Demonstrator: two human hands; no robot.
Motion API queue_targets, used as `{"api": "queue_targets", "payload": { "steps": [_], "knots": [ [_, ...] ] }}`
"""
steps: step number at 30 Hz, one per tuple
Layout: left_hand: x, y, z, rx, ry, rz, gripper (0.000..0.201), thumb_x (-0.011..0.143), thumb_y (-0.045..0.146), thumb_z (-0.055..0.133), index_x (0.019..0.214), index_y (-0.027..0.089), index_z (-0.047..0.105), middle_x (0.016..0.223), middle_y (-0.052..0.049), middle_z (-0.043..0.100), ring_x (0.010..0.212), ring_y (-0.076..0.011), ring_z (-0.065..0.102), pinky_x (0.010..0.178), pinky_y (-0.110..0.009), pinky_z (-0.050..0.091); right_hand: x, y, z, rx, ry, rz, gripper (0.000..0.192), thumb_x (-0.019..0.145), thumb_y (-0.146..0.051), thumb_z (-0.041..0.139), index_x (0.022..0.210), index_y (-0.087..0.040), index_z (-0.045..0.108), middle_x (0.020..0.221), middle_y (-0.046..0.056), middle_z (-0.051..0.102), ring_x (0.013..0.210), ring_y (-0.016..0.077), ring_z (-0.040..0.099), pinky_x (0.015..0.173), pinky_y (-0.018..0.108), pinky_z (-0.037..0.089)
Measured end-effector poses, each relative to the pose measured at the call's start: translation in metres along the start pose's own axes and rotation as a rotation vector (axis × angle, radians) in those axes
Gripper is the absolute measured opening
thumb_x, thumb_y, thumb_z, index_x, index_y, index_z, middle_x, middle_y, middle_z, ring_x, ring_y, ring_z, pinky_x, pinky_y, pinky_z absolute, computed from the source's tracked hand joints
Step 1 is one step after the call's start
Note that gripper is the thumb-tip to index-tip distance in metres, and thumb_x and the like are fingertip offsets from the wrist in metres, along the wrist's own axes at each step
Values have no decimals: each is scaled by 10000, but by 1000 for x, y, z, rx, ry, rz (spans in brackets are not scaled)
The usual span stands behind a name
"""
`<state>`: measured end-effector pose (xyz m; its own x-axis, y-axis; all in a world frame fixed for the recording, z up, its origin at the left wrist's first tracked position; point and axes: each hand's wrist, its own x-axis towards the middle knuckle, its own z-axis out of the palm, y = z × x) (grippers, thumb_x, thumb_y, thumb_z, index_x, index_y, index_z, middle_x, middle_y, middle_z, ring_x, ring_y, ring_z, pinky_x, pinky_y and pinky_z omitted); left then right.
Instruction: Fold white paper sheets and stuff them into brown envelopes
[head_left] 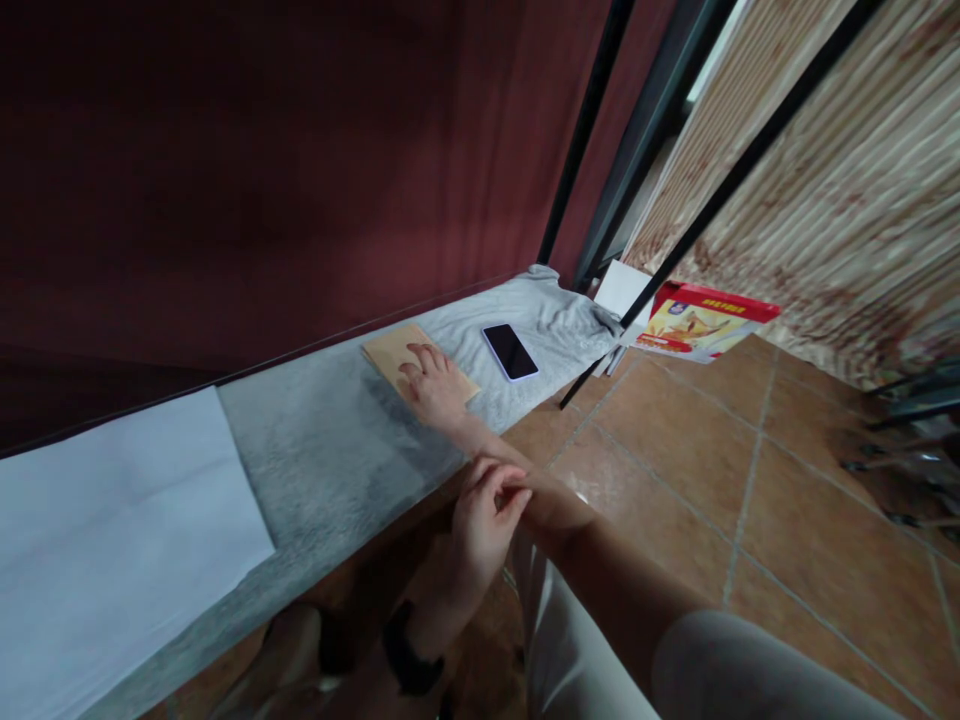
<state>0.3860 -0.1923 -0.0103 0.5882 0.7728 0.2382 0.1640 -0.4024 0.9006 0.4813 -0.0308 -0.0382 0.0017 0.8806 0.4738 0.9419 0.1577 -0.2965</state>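
Right hand lies flat, fingers spread, grip open, pressing a tan card at frame centre on the grey-covered tabletop. Left hand sits below centre, fingertips pinched on the right forearm, holding no object. A phone lies face up just right of the card. White paper covers the tabletop's lower-left end.

Envelope on shelf, w/ right hand on its near end. Phone just right. Paper sheet far left. Box right, on floor.
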Motion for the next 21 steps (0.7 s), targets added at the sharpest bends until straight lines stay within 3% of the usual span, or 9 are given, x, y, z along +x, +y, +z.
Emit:
{"api": "queue_targets", "payload": {
  "steps": [5,11,13,15,17,19,21],
  "knots": [
    [-6,3,0,43,-34,-35,118,841,106,649,772,202,642,872,-19,629,844,-151,634,745,-257,513,-1,-5,4,-31,-30,-73,297,940,-115,544,1216,-174,635,1515,116,451,1412,276,341,1159,462,316],
    [-19,2,-8,145,-135,25,150,933,139,525,831,219,602,888,-24,671,868,-155,632,792,-272,485,1,-3,4,20,-19,-62,271,952,-126,531,1191,-182,644,1498,108,462,1401,274,348,1151,452,331],
    [-29,-10,-18,196,-265,11,151,949,163,497,875,222,614,919,-25,689,881,-153,645,791,-269,480,1,1,2,61,-8,-24,248,961,-148,530,1176,-191,645,1495,107,458,1402,269,347,1138,459,346],
    [-42,-27,-31,316,-497,-48,176,961,205,486,883,219,643,900,-26,707,859,-161,667,776,-275,480,2,8,1,88,20,39,247,954,-144,527,1167,-189,644,1482,114,465,1399,265,348,1124,462,361],
    [-57,-44,-41,533,-712,-131,274,961,305,514,766,193,669,792,-59,714,784,-211,685,743,-324,487,3,16,0,96,49,89,260,935,-121,525,1155,-183,648,1466,120,477,1389,265,356,1117,462,368],
    [-67,-54,-45,620,-758,-76,256,921,310,584,719,182,675,755,-85,710,797,-241,687,808,-369,492,4,22,-1,97,64,103,276,911,-97,530,1144,-179,653,1462,122,480,1380,266,362,1118,463,366],
    [-70,-52,-45,556,-706,13,162,889,231,622,739,197,674,781,-56,713,830,-223,679,859,-368,486,4,24,-1,105,73,90,300,887,-77,535,1145,-174,655,1461,126,480,1381,269,358,1121,466,363]
  ]
}}
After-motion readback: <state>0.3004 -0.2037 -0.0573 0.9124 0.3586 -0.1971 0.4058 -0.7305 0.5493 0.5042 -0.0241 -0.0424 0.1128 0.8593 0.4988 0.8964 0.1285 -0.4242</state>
